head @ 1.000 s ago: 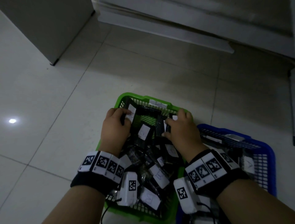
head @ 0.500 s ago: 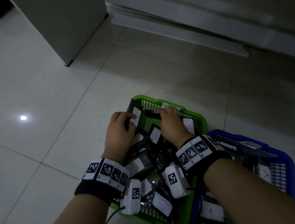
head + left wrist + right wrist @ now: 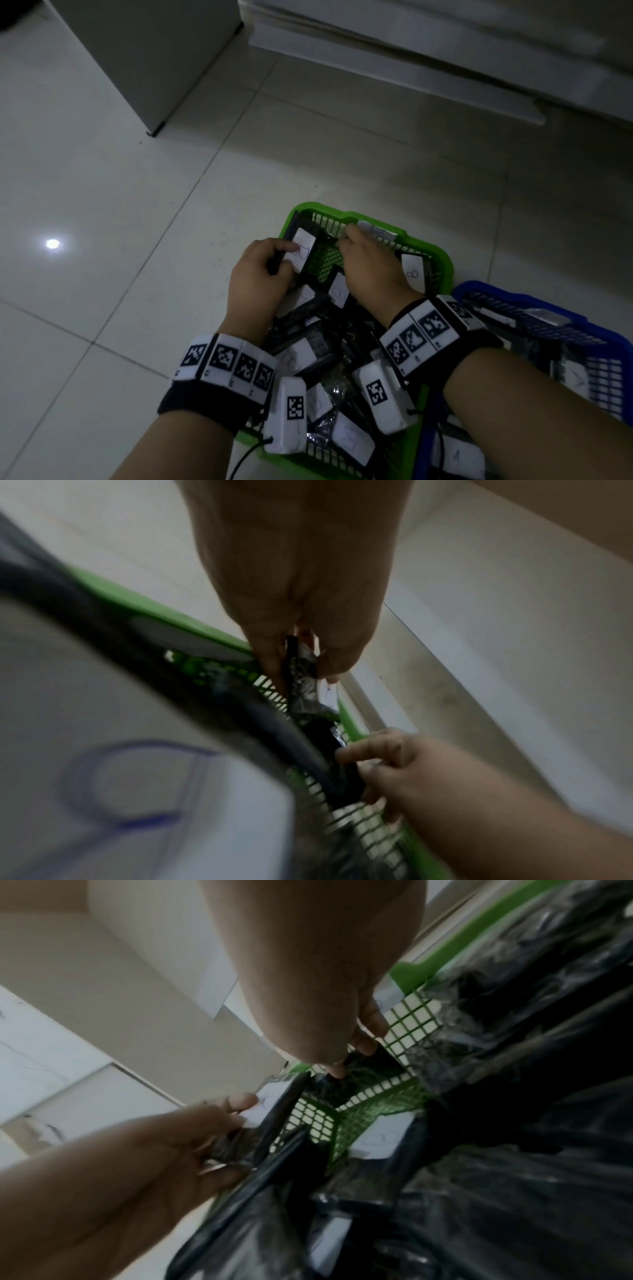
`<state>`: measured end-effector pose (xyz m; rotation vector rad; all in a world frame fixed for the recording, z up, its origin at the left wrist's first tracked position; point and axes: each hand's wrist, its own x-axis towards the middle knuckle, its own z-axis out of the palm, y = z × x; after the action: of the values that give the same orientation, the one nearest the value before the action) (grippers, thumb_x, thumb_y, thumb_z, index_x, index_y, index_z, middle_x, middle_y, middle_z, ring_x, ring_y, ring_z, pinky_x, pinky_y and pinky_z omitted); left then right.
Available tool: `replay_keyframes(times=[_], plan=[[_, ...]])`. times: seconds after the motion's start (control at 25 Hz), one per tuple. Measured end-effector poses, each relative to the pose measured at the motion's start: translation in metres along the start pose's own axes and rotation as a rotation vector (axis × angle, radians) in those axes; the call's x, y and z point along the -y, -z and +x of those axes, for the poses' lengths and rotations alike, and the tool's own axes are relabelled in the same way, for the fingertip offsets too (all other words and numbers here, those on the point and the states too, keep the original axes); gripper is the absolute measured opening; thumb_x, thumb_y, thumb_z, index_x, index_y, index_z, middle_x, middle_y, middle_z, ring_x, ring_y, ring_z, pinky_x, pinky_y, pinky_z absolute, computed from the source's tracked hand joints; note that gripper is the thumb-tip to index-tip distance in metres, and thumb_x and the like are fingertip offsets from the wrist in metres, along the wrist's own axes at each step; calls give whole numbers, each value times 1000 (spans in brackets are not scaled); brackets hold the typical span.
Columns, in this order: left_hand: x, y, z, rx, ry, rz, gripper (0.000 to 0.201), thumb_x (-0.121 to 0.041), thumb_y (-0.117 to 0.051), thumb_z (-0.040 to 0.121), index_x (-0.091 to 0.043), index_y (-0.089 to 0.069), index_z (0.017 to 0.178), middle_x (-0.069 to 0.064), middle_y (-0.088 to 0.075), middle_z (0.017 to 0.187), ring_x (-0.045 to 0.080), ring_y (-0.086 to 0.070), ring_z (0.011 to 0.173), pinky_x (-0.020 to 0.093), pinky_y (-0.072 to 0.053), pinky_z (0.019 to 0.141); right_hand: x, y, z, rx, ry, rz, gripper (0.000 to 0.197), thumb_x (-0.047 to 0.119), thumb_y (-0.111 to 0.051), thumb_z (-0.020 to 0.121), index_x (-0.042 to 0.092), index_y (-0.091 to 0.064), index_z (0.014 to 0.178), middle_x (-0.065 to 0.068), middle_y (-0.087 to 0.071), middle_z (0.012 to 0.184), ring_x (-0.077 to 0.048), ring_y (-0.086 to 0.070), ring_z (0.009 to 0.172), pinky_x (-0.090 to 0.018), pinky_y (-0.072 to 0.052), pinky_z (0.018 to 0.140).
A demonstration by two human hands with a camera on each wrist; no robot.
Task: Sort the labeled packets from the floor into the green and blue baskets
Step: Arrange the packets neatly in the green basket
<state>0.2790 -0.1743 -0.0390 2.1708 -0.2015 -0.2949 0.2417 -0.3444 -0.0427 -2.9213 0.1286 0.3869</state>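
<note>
The green basket (image 3: pixel 442 260) sits on the floor, filled with several black packets bearing white labels. My left hand (image 3: pixel 263 270) pinches a black packet with a white label (image 3: pixel 303 253) upright against the basket's far left wall; the same packet (image 3: pixel 299 674) shows between its fingers in the left wrist view. My right hand (image 3: pixel 370 263) reaches to the far wall and grips another black packet (image 3: pixel 366 1061) with curled fingers. The blue basket (image 3: pixel 534 301) stands to the right, also holding labeled packets.
Pale tiled floor (image 3: pixel 120 222) surrounds the baskets. A grey cabinet (image 3: pixel 144 58) stands at the back left and a low white ledge (image 3: pixel 411 72) runs along the back. A labeled packet (image 3: pixel 412 272) leans at the green basket's right wall.
My right hand has moved from the basket's middle to its far wall. The left hand has stayed on its packet at the far left corner.
</note>
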Motion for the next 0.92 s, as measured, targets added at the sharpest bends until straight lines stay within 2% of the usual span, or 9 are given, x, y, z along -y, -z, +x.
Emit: replay_keyframes(times=[0.12, 0.2, 0.24, 0.4, 0.48, 0.6, 0.72, 0.84, 0.92], plan=[[-3, 0, 5, 21, 128, -112, 25, -14, -56, 83, -35, -65, 94, 2, -65, 92, 16, -57, 66, 24, -41, 57, 0, -8, -3, 59, 92, 32, 25, 3, -38, 95, 1, -53, 115, -17, -50, 116, -31, -53, 104, -37, -41, 79], [-6, 1, 8, 18, 86, -63, 24, -15, -57, 83, -35, -65, 95, 0, -65, 95, 18, -61, 75, 26, -45, 61, -7, -17, -7, 212, 130, 47, 26, 4, -39, 95, 3, -51, 118, -16, -52, 114, -31, -56, 102, -32, -40, 74], [-7, 2, 10, 15, 48, -18, 24, -14, -57, 84, -33, -64, 96, -2, -65, 98, 19, -62, 79, 25, -45, 63, -10, -17, -9, 248, 143, 53, 32, 1, -42, 93, 3, -52, 123, -16, -48, 122, -31, -55, 106, -30, -41, 76], [-16, 6, 13, 64, -77, 93, 26, -8, -54, 87, -24, -57, 107, -3, -65, 103, 16, -59, 77, 20, -38, 57, -14, -13, -15, 250, 156, 42, 52, -2, -49, 89, 14, -45, 138, -17, -27, 142, -34, -36, 125, -36, -42, 95], [-20, 4, 17, 100, -106, 124, 29, -6, -54, 87, -19, -52, 112, -1, -64, 107, 19, -61, 86, 24, -40, 63, -9, -10, -17, 218, 213, -9, 53, -4, -56, 82, 10, -47, 133, -19, -29, 145, -36, -36, 125, -39, -43, 89], [-21, -2, 27, 113, -191, 231, 30, -3, -58, 83, -14, -58, 111, 6, -58, 111, 24, -58, 97, 19, -38, 76, -10, -5, -17, 125, 304, 41, 46, -7, -71, 59, 5, -64, 103, -19, -59, 110, -39, -55, 92, -39, -48, 59], [-23, -4, 41, 132, -251, 294, 32, 2, -59, 79, -12, -63, 108, 8, -57, 109, 25, -57, 98, 14, -32, 75, -20, 11, -19, 101, 354, 126, 27, -7, -62, 62, 11, -59, 82, -10, -59, 87, -29, -52, 84, -39, -46, 61], [-25, 0, 50, 159, -237, 312, 30, 1, -60, 80, -13, -65, 107, 8, -60, 109, 25, -58, 99, 16, -33, 76, -28, 28, -24, 66, 195, 326, 25, 7, -62, 79, 18, -56, 101, -5, -62, 99, -24, -54, 96, -32, -41, 72], [-26, 1, 50, 206, -253, 348, 26, 0, -60, 81, -10, -67, 104, 10, -63, 106, 27, -59, 98, 16, -31, 73, -34, 34, -24, -30, 89, 440, 32, 17, -59, 88, 21, -54, 119, -5, -61, 113, -24, -54, 106, -34, -44, 82]])
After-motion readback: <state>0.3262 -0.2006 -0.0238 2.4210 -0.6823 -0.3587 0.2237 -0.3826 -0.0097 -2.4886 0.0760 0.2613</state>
